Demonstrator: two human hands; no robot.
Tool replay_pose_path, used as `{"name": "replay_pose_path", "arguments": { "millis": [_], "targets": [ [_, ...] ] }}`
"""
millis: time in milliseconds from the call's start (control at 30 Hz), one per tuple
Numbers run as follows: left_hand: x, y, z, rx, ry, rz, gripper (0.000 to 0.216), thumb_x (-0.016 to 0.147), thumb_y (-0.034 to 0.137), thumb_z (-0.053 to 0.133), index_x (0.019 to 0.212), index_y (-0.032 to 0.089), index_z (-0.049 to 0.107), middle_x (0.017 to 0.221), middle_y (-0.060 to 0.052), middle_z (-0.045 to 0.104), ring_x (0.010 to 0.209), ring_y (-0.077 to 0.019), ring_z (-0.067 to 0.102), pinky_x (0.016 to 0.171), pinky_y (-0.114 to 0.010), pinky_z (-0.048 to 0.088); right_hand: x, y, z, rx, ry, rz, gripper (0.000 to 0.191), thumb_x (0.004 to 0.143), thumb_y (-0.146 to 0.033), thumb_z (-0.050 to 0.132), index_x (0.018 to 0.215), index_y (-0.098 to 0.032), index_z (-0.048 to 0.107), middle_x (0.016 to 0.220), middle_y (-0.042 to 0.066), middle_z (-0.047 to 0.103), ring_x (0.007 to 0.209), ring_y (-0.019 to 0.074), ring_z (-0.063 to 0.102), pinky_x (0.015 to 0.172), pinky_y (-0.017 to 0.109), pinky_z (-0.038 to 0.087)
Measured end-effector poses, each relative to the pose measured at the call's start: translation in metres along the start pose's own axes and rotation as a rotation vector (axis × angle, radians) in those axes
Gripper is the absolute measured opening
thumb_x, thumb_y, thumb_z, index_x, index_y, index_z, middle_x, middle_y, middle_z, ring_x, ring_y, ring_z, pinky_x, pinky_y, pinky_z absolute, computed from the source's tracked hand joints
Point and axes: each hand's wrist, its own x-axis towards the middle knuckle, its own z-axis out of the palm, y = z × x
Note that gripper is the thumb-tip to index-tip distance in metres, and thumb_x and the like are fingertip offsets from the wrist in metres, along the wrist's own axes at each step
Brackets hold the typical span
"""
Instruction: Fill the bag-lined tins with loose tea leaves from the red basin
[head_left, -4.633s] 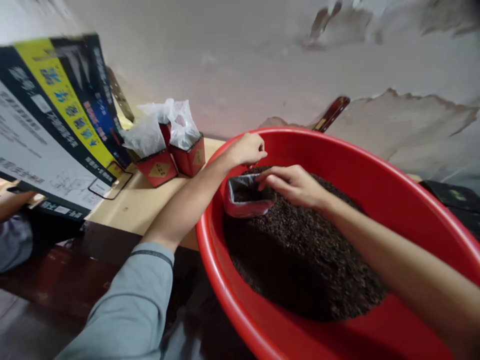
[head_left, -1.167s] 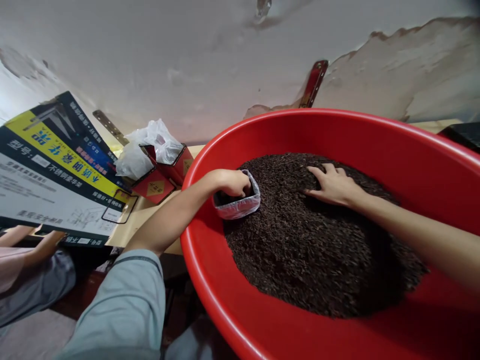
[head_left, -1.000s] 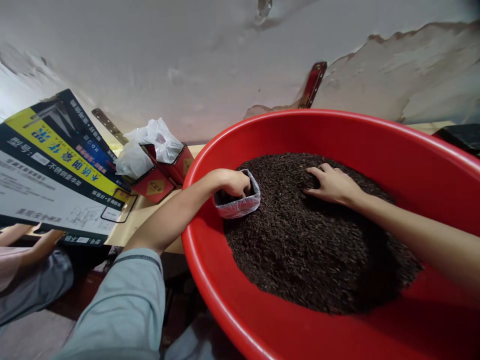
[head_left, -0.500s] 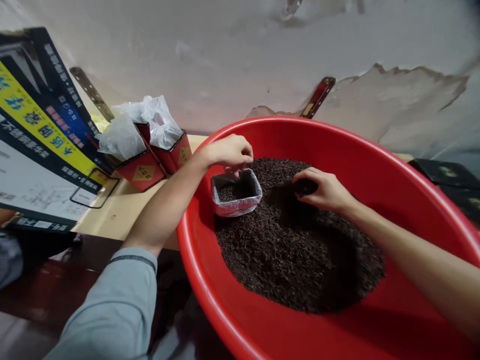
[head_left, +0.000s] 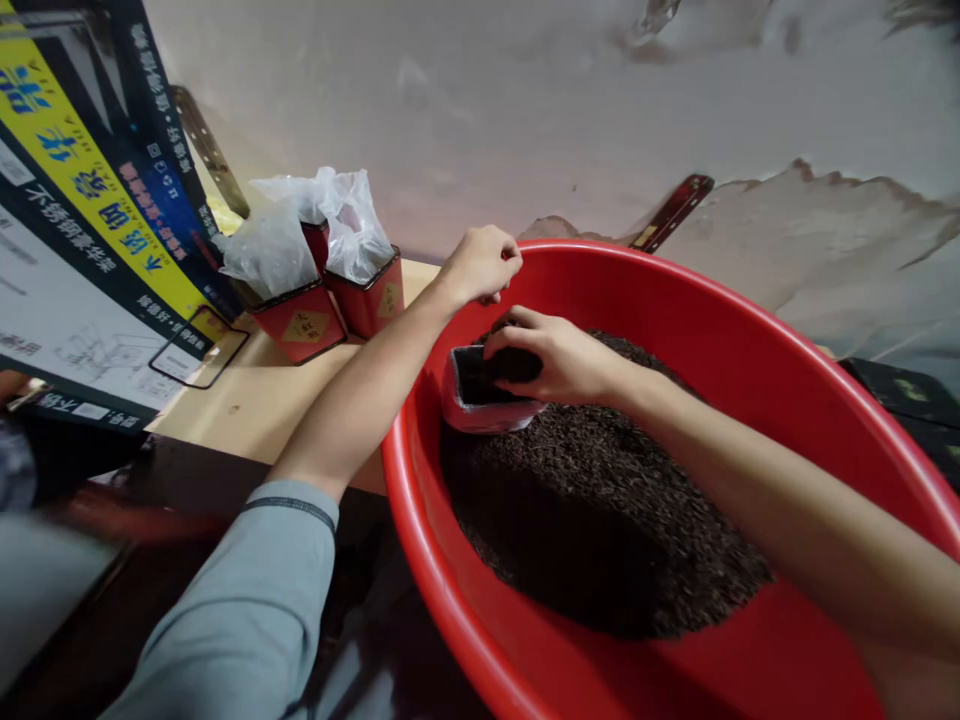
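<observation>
Loose dark tea leaves [head_left: 660, 520] lie heaped in a large red plastic tub [head_left: 420, 520]. On the heap, against the tub's left wall, sits a small square container [head_left: 491, 418] lined with clear plastic, with tea leaves inside. My left hand [head_left: 484, 265] is over the tub's back-left rim, just behind the container, its fingers curled in; whether they pinch anything is hidden. My right hand [head_left: 551, 355] is at the container's opening, fingers closed around a dark rounded thing [head_left: 517, 366], which may be a small cup or a clump of leaves.
Red tins [head_left: 304, 325] with clear plastic bags sticking out stand on a wooden shelf [head_left: 240, 415] at left. A large printed carton [head_left: 90, 210] leans beside them. A stained wall with metal brackets [head_left: 671, 212] rises behind. Dark boxes [head_left: 907, 400] are at right.
My right hand has moved left from over the heap to the container's opening, carrying the dark rounded thing. My left hand has lifted off the container's back edge. The view has shifted slightly.
</observation>
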Motion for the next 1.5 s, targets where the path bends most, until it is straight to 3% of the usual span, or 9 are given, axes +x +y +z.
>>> {"name": "replay_pose_path", "arguments": {
  "millis": [167, 333, 467, 533, 600, 767, 933, 1067, 1500],
  "targets": [
    [0.001, -0.002, 0.005, 0.021, -0.028, 0.023, 0.032, 0.102, 0.011, 0.045, 0.115, 0.007, 0.075, 0.087, -0.009, 0.074, 0.075, -0.014, 0.073, 0.079, -0.028, 0.06, 0.001, 0.001, 0.004, 0.07, 0.011, -0.101, 0.015, 0.094, -0.032, 0.072, 0.104, -0.022, 0.077, 0.118, 0.012, 0.068, 0.098, 0.0224, 0.068, 0.088, 0.041, 0.061],
    [-0.011, 0.015, 0.0, 0.104, -0.148, 0.056, 0.031, 0.103, 0.013, 0.049, 0.118, 0.006, 0.074, 0.09, -0.01, 0.075, 0.076, -0.0155, 0.074, 0.08, -0.031, 0.059, -0.039, 0.004, -0.031, 0.061, 0.169, 0.09, 0.017, 0.099, -0.037, 0.064, 0.095, -0.025, 0.075, 0.107, 0.007, 0.074, 0.092, 0.0211, 0.072, 0.082, 0.038, 0.061],
    [-0.029, 0.029, 0.004, 0.245, -0.554, -0.019, 0.019, 0.098, 0.018, 0.062, 0.101, 0.007, 0.077, 0.076, -0.009, 0.074, 0.069, -0.0169, 0.072, 0.071, -0.029, 0.058, -0.114, 0.033, -0.033, -0.081, 0.161, 0.38, 0.033, 0.098, -0.053, 0.06, 0.1, -0.024, 0.075, 0.105, 0.011, 0.074, 0.088, 0.0255, 0.072, 0.087, 0.046, 0.062],
    [-0.035, 0.033, 0.016, 0.371, -0.835, -0.127, 0.015, 0.092, 0.015, 0.065, 0.093, 0.008, 0.078, 0.068, -0.009, 0.073, 0.065, -0.0198, 0.071, 0.069, -0.032, 0.058, -0.157, 0.055, -0.022, -0.171, 0.069, 0.548, 0.044, 0.097, -0.06, 0.059, 0.116, -0.024, 0.074, 0.122, 0.016, 0.07, 0.111, 0.0337, 0.07, 0.102, 0.055, 0.058],
    [-0.036, 0.033, 0.03, 0.525, -0.97, -0.182, 0.014, 0.085, 0.012, 0.068, 0.091, 0.01, 0.081, 0.065, -0.01, 0.073, 0.067, -0.0245, 0.071, 0.072, -0.037, 0.059, -0.192, 0.076, -0.007, -0.255, -0.001, 0.714, 0.065, 0.093, -0.065, 0.061, 0.14, -0.019, 0.066, 0.145, 0.024, 0.058, 0.134, 0.0432, 0.059, 0.109, 0.063, 0.052],
    [-0.029, 0.034, 0.041, 0.593, -0.833, 0.065, 0.028, 0.085, 0.016, 0.066, 0.107, 0.017, 0.083, 0.087, -0.007, 0.08, 0.078, -0.0201, 0.071, 0.079, -0.027, 0.054, -0.225, 0.107, 0.02, -0.246, -0.113, 1.006, 0.101, 0.091, -0.08, 0.052, 0.169, -0.018, 0.032, 0.171, 0.03, 0.026, 0.155, 0.0541, 0.032, 0.113, 0.073, 0.043],
    [-0.028, 0.037, 0.035, 0.613, -0.868, 0.151, 0.027, 0.086, 0.019, 0.068, 0.107, 0.022, 0.084, 0.105, -0.006, 0.082, 0.089, -0.019, 0.072, 0.082, -0.025, 0.05, -0.207, 0.102, 0.031, -0.225, -0.221, 1.02, 0.1, 0.087, -0.09, 0.039, 0.168, -0.031, 0.036, 0.17, 0.02, 0.038, 0.153, 0.0549, 0.033, 0.111, 0.081, 0.038],
    [-0.03, 0.036, 0.037, 0.622, -0.851, 0.122, 0.026, 0.089, 0.02, 0.066, 0.108, 0.021, 0.084, 0.1, -0.007, 0.083, 0.087, -0.0205, 0.072, 0.081, -0.026, 0.05, -0.2, 0.09, 0.039, -0.231, -0.243, 0.957, 0.109, 0.082, -0.093, 0.046, 0.167, -0.026, 0.038, 0.161, 0.028, 0.046, 0.142, 0.0586, 0.046, 0.099, 0.082, 0.047],
    [-0.04, 0.043, 0.045, 0.882, -0.951, 0.059, 0.024, 0.079, 0.013, 0.07, 0.097, 0.015, 0.086, 0.094, -0.011, 0.082, 0.076, -0.0216, 0.07, 0.073, -0.029, 0.052, -0.188, 0.069, 0.039, -0.292, -0.284, 0.907, 0.088, 0.085, -0.071, 0.061, 0.154, -0.019, 0.048, 0.146, 0.026, 0.057, 0.124, 0.048, 0.062, 0.094, 0.061, 0.059]
  ]
}}
